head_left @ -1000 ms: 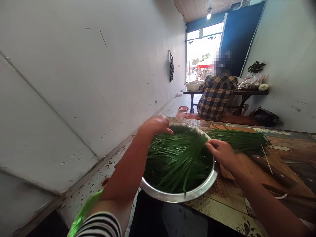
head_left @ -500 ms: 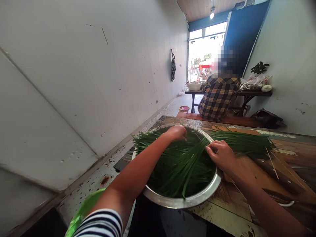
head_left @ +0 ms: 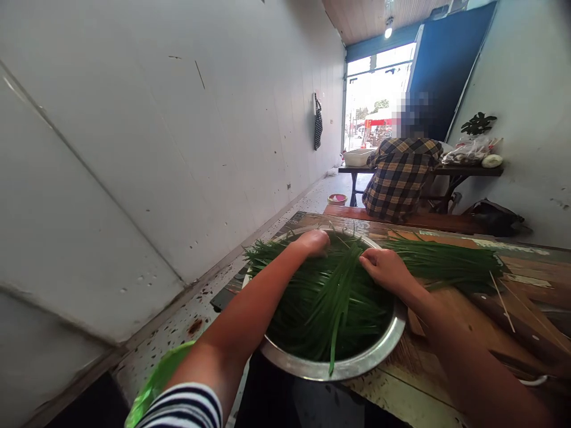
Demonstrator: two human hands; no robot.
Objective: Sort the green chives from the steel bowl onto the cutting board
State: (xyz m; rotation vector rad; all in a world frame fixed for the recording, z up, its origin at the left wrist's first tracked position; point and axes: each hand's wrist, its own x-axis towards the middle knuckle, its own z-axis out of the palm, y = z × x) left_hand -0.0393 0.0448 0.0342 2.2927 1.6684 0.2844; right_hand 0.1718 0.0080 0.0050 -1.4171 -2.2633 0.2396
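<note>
A wide metal basin [head_left: 307, 370] is filled with long green garlic chives [head_left: 307, 297]. My right hand [head_left: 383, 268] pinches a bundle of chives at the basin's right side, and the blades fan down toward the near rim. Over the far left part of the basin, my left hand [head_left: 316, 242] is curled down among the chives. Its fingertips are blurred and partly hidden, so what they hold cannot be made out. A thin stick [head_left: 342, 241] shows between the two hands, close to the bundle's top.
More chives [head_left: 450, 258] lie on the wooden table [head_left: 446, 321] at the right, beside a knife handle [head_left: 513, 327] and thin sticks [head_left: 502, 302]. A green-lined bin [head_left: 154, 380] stands at lower left. A person in a plaid shirt [head_left: 399, 178] sits ahead, facing away.
My right hand has moved left, inward over the basin, with the chive bundle. My left hand has shifted slightly left. The whole view has shifted a little.
</note>
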